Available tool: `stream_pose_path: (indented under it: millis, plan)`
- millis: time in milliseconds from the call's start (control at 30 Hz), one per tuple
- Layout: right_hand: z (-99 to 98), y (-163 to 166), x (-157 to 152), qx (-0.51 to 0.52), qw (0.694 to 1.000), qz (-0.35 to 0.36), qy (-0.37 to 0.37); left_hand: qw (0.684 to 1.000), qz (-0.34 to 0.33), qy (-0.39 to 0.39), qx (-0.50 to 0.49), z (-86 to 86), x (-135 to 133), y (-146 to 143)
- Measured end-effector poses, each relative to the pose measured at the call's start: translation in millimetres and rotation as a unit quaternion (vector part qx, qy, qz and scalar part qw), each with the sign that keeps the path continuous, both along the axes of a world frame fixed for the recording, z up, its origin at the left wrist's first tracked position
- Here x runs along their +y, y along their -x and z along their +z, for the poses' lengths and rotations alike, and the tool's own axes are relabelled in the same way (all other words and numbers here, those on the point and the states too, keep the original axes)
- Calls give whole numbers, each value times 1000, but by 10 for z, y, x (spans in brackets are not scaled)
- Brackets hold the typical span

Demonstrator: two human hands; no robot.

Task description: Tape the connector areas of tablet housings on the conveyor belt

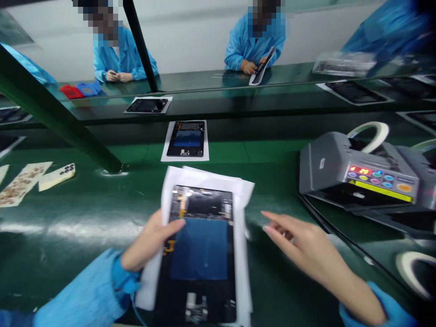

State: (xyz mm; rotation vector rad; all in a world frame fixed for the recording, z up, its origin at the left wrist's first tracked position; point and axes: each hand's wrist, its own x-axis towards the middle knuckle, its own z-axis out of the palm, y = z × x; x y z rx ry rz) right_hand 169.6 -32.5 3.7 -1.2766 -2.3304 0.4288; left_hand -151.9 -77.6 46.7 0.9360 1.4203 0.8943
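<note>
An opened tablet (200, 290), its circuit boards and blue battery showing, lies face up on white paper sheets (243, 188) in front of me. My left hand (153, 238) grips its left edge together with the paper, the thumb on top near the battery's upper corner. To the right of the tablet, my right hand (303, 240) hovers with nothing in it. Its index finger and thumb point left, slightly apart, while the other fingers are partly curled.
A grey tape dispenser (357, 170) with a lit panel stands at right, near a tape roll (413, 272). Another opened tablet (187, 138) lies ahead on paper. A green post (64, 109) rises at left beside sticker sheets (25, 184). Co-workers (255, 41) in blue sit opposite.
</note>
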Motion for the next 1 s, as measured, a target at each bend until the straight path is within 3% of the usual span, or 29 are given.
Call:
stream_pose_path:
  millis: [100,167,233,333,433,500,533,600,700,833,933,1000]
  plan:
    - [150,397,549,-98,992,16,-81,995,75,20,64,206,-36,915]
    - [228,833,964,-227,968,36,-96,990,73,54,105,292,0,1424]
    - [263,1339,1341,-253,960,61,-99,971,54,73,219,328,57,1761]
    - [228,2022,1740,-291,947,108,-87,918,66,27,390,327,30,1930]
    - [130,2446,1932,-335,928,147,-67,847,102,-73,516,315,-249,1783]
    - [73,2596,1988,-360,917,163,-61,772,53,-191,604,301,-507,1566]
    - [58,2645,2005,-370,912,169,-60,749,25,-235,619,288,-623,1438]
    - [70,2701,2020,-387,903,175,-63,718,-22,-297,629,243,-784,1171]
    - [204,2641,1976,-406,893,179,-74,715,-76,-336,608,147,-830,799]
    - [485,2093,1606,-418,885,186,-85,728,-130,-391,547,37,-703,411]
    - [542,1382,962,-426,879,202,-74,704,-155,-446,531,-46,-594,153]
    - [431,930,404,-379,892,223,-105,681,-180,-474,528,-138,-530,-49]
